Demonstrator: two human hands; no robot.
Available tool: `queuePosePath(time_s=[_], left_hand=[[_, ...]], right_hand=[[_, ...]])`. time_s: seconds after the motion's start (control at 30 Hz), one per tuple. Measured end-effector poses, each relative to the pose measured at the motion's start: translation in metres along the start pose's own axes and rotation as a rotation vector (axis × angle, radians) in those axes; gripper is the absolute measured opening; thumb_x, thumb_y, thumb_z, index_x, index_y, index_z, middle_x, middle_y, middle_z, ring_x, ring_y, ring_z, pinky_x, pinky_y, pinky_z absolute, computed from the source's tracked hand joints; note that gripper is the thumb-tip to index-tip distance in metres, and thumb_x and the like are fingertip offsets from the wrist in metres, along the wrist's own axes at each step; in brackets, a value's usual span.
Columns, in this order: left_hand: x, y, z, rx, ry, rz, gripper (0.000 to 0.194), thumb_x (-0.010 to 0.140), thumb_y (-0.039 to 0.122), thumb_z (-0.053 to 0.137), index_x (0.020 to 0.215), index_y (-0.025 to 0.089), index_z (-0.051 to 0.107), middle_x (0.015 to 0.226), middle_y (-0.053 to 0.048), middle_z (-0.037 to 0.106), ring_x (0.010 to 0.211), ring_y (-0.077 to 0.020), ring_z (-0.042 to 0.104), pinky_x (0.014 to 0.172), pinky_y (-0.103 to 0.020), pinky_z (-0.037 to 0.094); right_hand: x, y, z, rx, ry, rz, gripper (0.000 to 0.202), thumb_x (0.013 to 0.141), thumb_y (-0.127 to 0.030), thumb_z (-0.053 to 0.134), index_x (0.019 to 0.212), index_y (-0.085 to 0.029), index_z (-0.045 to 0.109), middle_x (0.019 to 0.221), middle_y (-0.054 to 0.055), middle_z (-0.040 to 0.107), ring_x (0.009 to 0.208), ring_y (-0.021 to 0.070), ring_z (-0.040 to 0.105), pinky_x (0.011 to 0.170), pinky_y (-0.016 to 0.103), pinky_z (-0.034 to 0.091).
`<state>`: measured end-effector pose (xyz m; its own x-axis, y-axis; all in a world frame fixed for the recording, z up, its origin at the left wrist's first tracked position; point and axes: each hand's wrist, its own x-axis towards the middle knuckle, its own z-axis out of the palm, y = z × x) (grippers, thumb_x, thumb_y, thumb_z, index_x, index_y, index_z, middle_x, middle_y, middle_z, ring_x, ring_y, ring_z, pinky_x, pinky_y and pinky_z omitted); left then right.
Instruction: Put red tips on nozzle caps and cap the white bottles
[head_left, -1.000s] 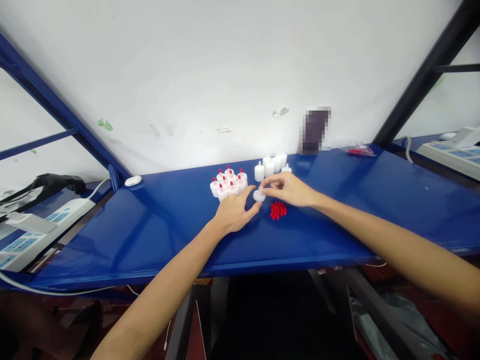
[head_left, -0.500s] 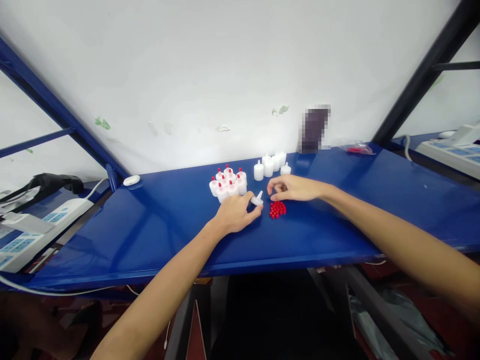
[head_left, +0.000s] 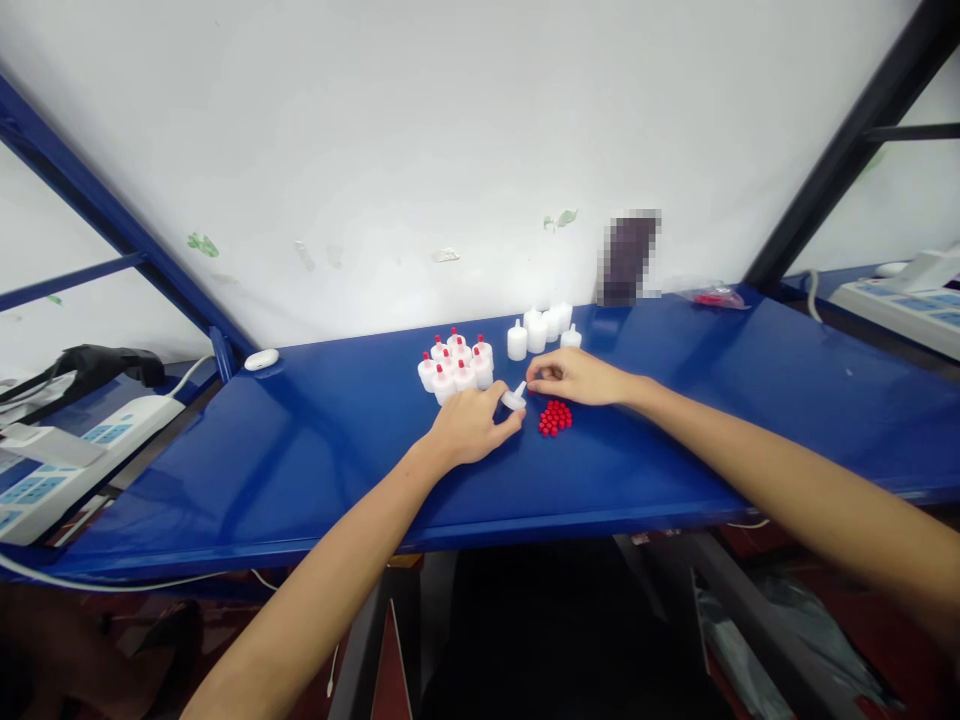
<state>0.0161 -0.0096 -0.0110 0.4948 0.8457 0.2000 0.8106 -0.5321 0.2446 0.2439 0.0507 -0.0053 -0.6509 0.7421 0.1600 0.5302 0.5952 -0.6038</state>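
My left hand [head_left: 471,425] holds a white bottle [head_left: 514,400] tilted, its bare nozzle pointing up and right. My right hand [head_left: 570,376] is closed in a pinch beside the nozzle tip, with a small red cap [head_left: 530,388] just showing at its fingertips. Below my right hand lies a pile of small red caps [head_left: 555,418] on the blue table. Several white bottles with red tips [head_left: 456,368] stand grouped behind my left hand. Behind my right hand, several uncapped white bottles [head_left: 536,333] stand upright.
The blue table [head_left: 315,440] runs along a white wall. A small white oval case [head_left: 262,359] lies at the back left. At the back right is a clear bag with red contents [head_left: 718,298]. Power strips [head_left: 97,450] sit beyond the left frame bar.
My right hand has moved left, from above the red caps to the nozzle of the held bottle, and its fingers have closed together. My left hand has barely moved.
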Motion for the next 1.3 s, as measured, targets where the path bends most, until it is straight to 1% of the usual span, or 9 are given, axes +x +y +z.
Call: queuePosePath(time_s=[0.13,0.23,0.47,0.73,0.87,0.97,1.03,1.17,1.3], left_hand=[[0.0,-0.001,0.001,-0.003,0.005,0.014,0.033,0.096,0.051,0.045,0.096,0.021,0.058,0.068,-0.001,0.062,0.064,-0.0206,0.06,0.058,-0.029,0.036],[0.001,-0.002,0.001,0.003,0.008,0.018,0.032,0.096,0.05,0.045,0.095,0.021,0.058,0.068,-0.001,0.062,0.063,-0.0205,0.06,0.057,-0.03,0.036],[0.0,-0.002,0.002,-0.021,-0.001,0.008,0.034,0.096,0.052,0.044,0.097,0.021,0.057,0.067,-0.001,0.062,0.064,-0.0205,0.061,0.057,-0.029,0.036],[-0.001,-0.001,-0.002,-0.042,-0.005,0.014,0.035,0.099,0.052,0.04,0.1,0.021,0.056,0.068,0.0,0.061,0.065,-0.0209,0.061,0.06,-0.03,0.038],[-0.001,-0.002,-0.003,-0.127,0.014,-0.002,0.04,0.1,0.055,0.035,0.102,0.021,0.055,0.068,0.0,0.061,0.064,-0.0202,0.06,0.059,-0.03,0.036],[-0.001,-0.002,-0.003,-0.196,0.033,-0.005,0.041,0.101,0.055,0.033,0.097,0.02,0.055,0.067,0.001,0.06,0.064,-0.0192,0.059,0.059,-0.03,0.036],[0.0,-0.001,-0.003,-0.228,0.035,0.008,0.042,0.102,0.054,0.031,0.092,0.02,0.054,0.067,0.001,0.059,0.065,-0.0188,0.058,0.06,-0.031,0.036],[-0.001,0.002,-0.004,-0.264,0.026,0.041,0.045,0.103,0.054,0.026,0.086,0.021,0.052,0.067,0.0,0.058,0.064,-0.0186,0.057,0.063,-0.032,0.038],[-0.002,0.002,-0.005,-0.252,0.008,0.082,0.044,0.104,0.052,0.025,0.088,0.021,0.052,0.07,0.0,0.059,0.066,-0.0191,0.058,0.066,-0.032,0.04]], right_hand=[[0.0,-0.002,0.001,0.006,0.0,0.007,0.029,0.09,-0.043,0.059,0.094,-0.016,0.071,0.061,-0.003,0.056,0.055,0.0112,0.047,0.056,0.026,0.034],[0.0,-0.004,0.001,-0.008,-0.014,0.017,0.028,0.088,-0.042,0.061,0.091,-0.015,0.071,0.06,-0.003,0.055,0.054,0.0108,0.046,0.056,0.026,0.034],[0.001,-0.008,0.004,0.286,0.195,-0.006,0.032,0.087,-0.048,0.063,0.088,-0.017,0.069,0.061,-0.003,0.053,0.057,0.0115,0.045,0.057,0.027,0.036],[0.0,-0.02,0.007,0.375,0.149,-0.006,0.032,0.086,-0.048,0.064,0.089,-0.017,0.07,0.058,-0.004,0.051,0.054,0.0113,0.043,0.054,0.027,0.034],[-0.005,-0.026,0.007,0.283,0.144,-0.058,0.032,0.089,-0.043,0.059,0.105,-0.017,0.068,0.062,-0.004,0.051,0.055,0.0117,0.045,0.056,0.027,0.037],[-0.009,-0.029,0.007,0.105,0.118,-0.152,0.045,0.085,-0.037,0.063,0.125,-0.017,0.06,0.074,-0.002,0.057,0.06,0.0123,0.049,0.06,0.028,0.04],[-0.011,-0.03,0.007,-0.049,0.131,-0.193,0.052,0.082,-0.034,0.065,0.13,-0.018,0.055,0.081,0.0,0.059,0.063,0.013,0.05,0.062,0.028,0.041],[-0.012,-0.032,0.009,-0.261,0.198,-0.209,0.046,0.083,-0.033,0.06,0.127,-0.019,0.055,0.091,0.004,0.064,0.069,0.0159,0.054,0.063,0.028,0.039],[-0.01,-0.035,0.012,-0.409,0.233,-0.245,0.036,0.088,-0.038,0.055,0.117,-0.018,0.057,0.098,0.009,0.067,0.076,0.0216,0.058,0.066,0.031,0.039]])
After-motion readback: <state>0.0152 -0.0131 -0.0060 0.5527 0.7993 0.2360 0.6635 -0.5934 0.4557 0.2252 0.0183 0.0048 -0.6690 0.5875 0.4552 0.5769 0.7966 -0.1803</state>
